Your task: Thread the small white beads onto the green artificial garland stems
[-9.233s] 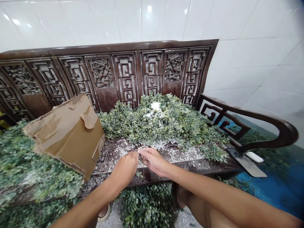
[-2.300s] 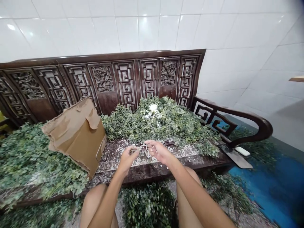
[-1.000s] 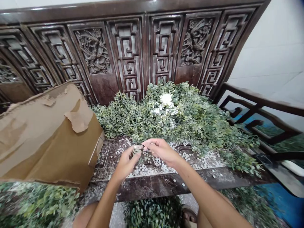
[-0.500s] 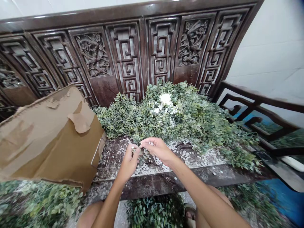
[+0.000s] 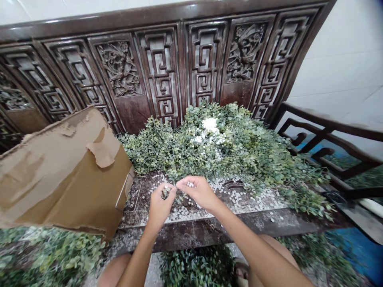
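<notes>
My left hand point(image 5: 161, 199) is closed in a pinch on a small green leafy sprig point(image 5: 166, 193), whose leaves show between thumb and fingers. My right hand point(image 5: 199, 193) meets it at the fingertips, thumb and forefinger pressed together. Whatever lies between those right fingertips is too small to make out. Under both hands, small white discs point(image 5: 185, 211) are scattered over the dark wooden bench seat point(image 5: 191, 233). Just beyond them spreads a big heap of green artificial foliage point(image 5: 161, 149), with a cluster of white discs point(image 5: 210, 125) on top.
At left, a torn cardboard box point(image 5: 77, 187) leans on the bench beside a bent wire point(image 5: 137, 196). Carved back panels point(image 5: 163, 71) rise behind; an armrest point(image 5: 335, 127) bounds the right. A phone-like dark object point(image 5: 353, 215) lies there. More foliage point(image 5: 197, 265) sits below, between my legs.
My left hand has shifted slightly left and turned a little. The right fingertips have dropped slightly and remain against the left fingertips. The view has moved slightly.
</notes>
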Demonstrator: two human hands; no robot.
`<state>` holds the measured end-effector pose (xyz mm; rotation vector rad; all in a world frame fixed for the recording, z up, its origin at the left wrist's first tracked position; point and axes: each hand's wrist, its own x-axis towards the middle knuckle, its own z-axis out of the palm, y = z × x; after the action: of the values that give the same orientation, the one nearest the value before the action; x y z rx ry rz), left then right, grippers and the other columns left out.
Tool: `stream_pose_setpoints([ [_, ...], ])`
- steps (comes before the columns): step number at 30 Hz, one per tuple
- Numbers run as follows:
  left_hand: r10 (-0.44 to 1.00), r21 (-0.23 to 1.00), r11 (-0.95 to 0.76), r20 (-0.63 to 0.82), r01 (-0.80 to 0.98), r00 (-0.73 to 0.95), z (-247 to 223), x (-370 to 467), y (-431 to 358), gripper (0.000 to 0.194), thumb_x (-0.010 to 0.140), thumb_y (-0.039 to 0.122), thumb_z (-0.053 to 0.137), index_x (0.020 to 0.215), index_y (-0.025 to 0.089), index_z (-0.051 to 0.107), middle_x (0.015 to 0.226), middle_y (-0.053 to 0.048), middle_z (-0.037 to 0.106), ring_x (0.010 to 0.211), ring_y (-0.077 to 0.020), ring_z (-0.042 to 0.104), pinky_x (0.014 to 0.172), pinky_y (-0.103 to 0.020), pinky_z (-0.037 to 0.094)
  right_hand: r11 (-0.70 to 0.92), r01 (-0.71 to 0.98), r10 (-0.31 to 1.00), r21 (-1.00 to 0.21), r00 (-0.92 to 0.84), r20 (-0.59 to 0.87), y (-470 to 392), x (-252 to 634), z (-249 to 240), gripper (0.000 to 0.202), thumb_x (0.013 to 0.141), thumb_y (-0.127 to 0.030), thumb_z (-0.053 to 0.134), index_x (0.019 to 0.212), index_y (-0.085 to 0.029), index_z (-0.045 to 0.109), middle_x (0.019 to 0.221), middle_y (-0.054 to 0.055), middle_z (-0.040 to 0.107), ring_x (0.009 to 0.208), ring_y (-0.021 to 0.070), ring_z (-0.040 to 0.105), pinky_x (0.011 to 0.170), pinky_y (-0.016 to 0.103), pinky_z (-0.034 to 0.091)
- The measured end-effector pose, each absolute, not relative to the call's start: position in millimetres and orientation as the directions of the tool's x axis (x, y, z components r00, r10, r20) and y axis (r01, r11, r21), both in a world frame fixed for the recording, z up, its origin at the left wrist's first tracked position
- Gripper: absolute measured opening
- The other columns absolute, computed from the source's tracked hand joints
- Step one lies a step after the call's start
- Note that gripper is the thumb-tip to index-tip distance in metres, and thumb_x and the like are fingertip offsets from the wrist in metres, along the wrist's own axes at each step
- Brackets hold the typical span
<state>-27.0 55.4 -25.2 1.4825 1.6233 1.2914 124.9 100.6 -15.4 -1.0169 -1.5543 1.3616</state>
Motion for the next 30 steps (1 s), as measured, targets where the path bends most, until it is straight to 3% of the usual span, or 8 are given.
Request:
stream_pose_setpoints([
  [4, 0.96, 0.916, -0.088, 0.183, 0.392, -0.214, -25, -28, 54, 0.016, 0.081, 0.031, 0.058, 0.074, 0.018, 0.064, 0.074, -0.001, 0.067, 0.075, -0.0174, 0.059, 0.074, -0.027, 0.044, 0.052, 0.038, 0.944, -0.998, -0.329, 0.036, 98, 124, -17, 0.023, 0.077, -0.039, 0.068, 0.082, -0.018, 0.077, 0.082, 0.005, 0.073, 0.074, 0.0189, 0.063, 0.066, 0.028, 0.046],
  [8, 0.96, 0.912, -0.078, 0.179, 0.404, -0.218, -23, -28, 54, 0.017, 0.081, 0.031, 0.058, 0.073, 0.018, 0.065, 0.072, 0.0, 0.066, 0.072, -0.017, 0.058, 0.072, -0.026, 0.044, 0.017, 0.037, 0.95, -0.999, -0.313, 0.005, 97, 123, -18, 0.028, 0.077, -0.042, 0.068, 0.085, -0.017, 0.077, 0.064, 0.003, 0.067, 0.062, 0.0166, 0.058, 0.056, 0.026, 0.042],
  [11, 0.961, 0.911, -0.077, 0.176, 0.404, -0.213, -21, -27, 54, 0.017, 0.081, 0.031, 0.058, 0.073, 0.018, 0.065, 0.072, 0.0, 0.066, 0.073, -0.017, 0.058, 0.072, -0.026, 0.044, 0.014, 0.022, 0.952, -1.0, -0.305, 0.006, 95, 122, -17, 0.029, 0.076, -0.042, 0.069, 0.085, -0.016, 0.076, 0.065, 0.003, 0.067, 0.06, 0.016, 0.057, 0.053, 0.025, 0.041],
  [16, 0.962, 0.917, -0.073, 0.169, 0.391, -0.216, -19, -25, 54, 0.016, 0.08, 0.031, 0.057, 0.074, 0.018, 0.064, 0.075, -0.001, 0.066, 0.075, -0.0174, 0.059, 0.073, -0.027, 0.045, 0.034, 0.013, 0.956, -0.999, -0.292, 0.029, 92, 122, -14, 0.022, 0.077, -0.038, 0.069, 0.082, -0.018, 0.076, 0.083, 0.006, 0.074, 0.073, 0.0187, 0.064, 0.065, 0.028, 0.047],
  [20, 0.959, 0.923, -0.074, 0.17, 0.378, -0.227, -21, -25, 54, 0.014, 0.078, 0.03, 0.058, 0.074, 0.018, 0.065, 0.075, -0.001, 0.067, 0.075, -0.0178, 0.06, 0.075, -0.028, 0.045, 0.12, 0.048, 0.946, -0.992, -0.309, 0.099, 92, 123, -12, 0.018, 0.078, -0.033, 0.066, 0.084, -0.019, 0.077, 0.086, 0.006, 0.076, 0.083, 0.0216, 0.068, 0.075, 0.032, 0.05],
  [30, 0.941, 0.965, -0.022, 0.109, 0.263, -0.321, -25, -18, 52, 0.015, 0.077, 0.029, 0.059, 0.073, 0.016, 0.065, 0.073, -0.002, 0.066, 0.073, -0.0173, 0.059, 0.073, -0.027, 0.045, 0.245, 0.118, 0.953, -0.962, -0.211, 0.217, 79, 116, -18, 0.017, 0.083, -0.025, 0.061, 0.086, -0.021, 0.077, 0.087, 0.006, 0.076, 0.083, 0.0215, 0.069, 0.077, 0.032, 0.051],
])
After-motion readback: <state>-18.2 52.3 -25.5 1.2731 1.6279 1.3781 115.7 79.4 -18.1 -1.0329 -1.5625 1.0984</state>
